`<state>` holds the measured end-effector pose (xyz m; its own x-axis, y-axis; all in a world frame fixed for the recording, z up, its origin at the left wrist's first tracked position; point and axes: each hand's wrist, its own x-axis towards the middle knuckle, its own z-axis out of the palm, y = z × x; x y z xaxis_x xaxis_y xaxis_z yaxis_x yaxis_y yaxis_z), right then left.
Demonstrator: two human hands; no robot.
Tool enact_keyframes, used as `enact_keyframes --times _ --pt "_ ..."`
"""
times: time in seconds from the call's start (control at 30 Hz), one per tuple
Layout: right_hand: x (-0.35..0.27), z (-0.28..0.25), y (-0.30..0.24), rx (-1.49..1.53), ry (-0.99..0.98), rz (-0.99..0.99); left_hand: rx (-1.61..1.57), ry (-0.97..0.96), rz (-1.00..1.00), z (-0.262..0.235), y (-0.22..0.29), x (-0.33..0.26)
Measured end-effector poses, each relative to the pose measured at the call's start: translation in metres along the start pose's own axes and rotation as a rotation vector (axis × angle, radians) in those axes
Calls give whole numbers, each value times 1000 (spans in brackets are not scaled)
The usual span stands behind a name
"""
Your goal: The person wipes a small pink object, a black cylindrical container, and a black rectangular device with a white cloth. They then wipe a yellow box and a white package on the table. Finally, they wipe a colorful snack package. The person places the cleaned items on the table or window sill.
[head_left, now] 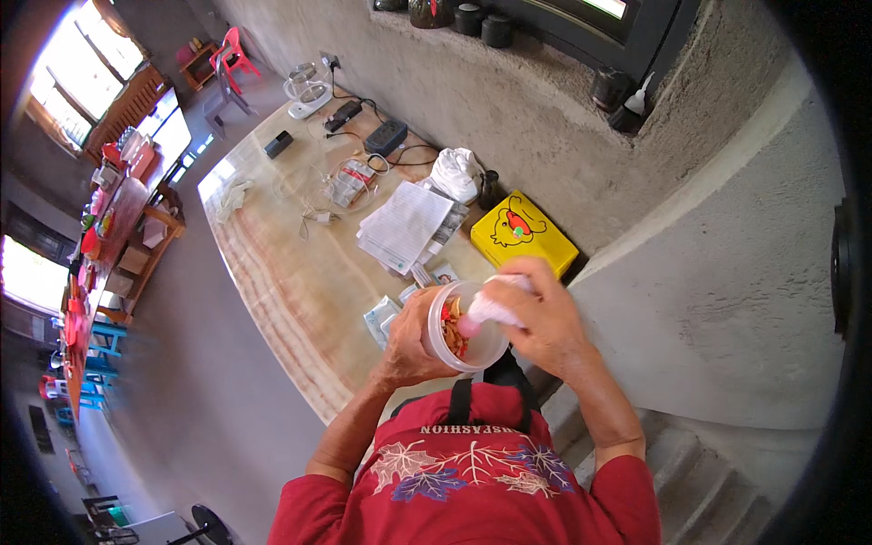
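Close in front of my body, my left hand (411,338) is wrapped round the side of a round, clear plastic tub (491,351), which is tilted with its mouth toward me. Small red and tan pieces (453,329) lie inside, too small to name. My right hand (549,320) grips a crumpled white-and-pink cloth or tissue (498,303) at the tub's right rim. Part of the cloth, or something pink under it, reaches into the mouth. My right fingers hide some of the cloth and the rim.
On the marble-patterned table (300,300) lie printed papers (404,225), a yellow tin (534,249) with a duck picture, a white bundle (455,174), a dark boxy device (386,137) and cables. Dark jars (496,32) stand on the window sill. Steps (677,481) are at lower right.
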<state>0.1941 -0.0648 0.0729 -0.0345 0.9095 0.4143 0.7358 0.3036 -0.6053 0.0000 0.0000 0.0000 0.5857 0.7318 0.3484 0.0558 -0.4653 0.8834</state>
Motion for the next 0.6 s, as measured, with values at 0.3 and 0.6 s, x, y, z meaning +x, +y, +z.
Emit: enact_keyframes --times 0.3,0.6 --pt "-17 -19 -13 -39 -502 -18 306 84 228 -2 -2 0" --pt "1 5 -45 238 -55 11 270 -11 11 10 -7 -11"
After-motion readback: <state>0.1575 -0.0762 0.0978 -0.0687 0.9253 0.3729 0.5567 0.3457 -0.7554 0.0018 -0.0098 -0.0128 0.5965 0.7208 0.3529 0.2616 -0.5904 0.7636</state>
